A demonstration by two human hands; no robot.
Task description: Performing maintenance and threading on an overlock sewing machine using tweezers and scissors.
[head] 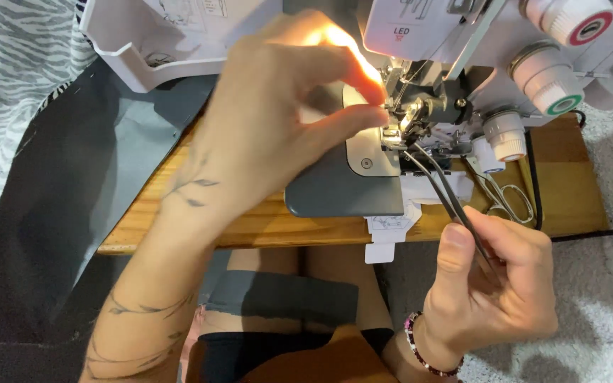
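Standing on wooden table: overlock machine; carpet below.

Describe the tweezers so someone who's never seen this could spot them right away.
Start at the white sewing machine on the wooden table. Below its needle area, the right hand pinches long, thin, dark metal tweezers, tips angled up toward the needle. Unlike the silver scissors lying beside them, they have no finger loops.

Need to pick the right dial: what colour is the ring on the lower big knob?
Green ring, on a white knob; head view.
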